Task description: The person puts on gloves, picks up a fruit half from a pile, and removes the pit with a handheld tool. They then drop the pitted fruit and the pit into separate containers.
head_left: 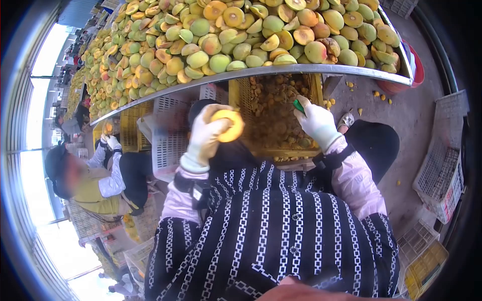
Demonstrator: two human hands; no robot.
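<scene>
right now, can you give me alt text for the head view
A white-gloved left hand holds a halved yellow-orange fruit, while the white-gloved right hand grips a small green tool over a yellow plastic crate of pits. Above, a metal-edged table holds piled halved fruit.

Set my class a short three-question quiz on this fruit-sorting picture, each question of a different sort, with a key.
1. True or false: the left hand holds a halved fruit.
2. What colour is the tool in the right hand?
3. The yellow crate below the table holds: A) pits, B) whole fruit, C) gloves.

Key: 1 true; 2 green; 3 A.
</scene>
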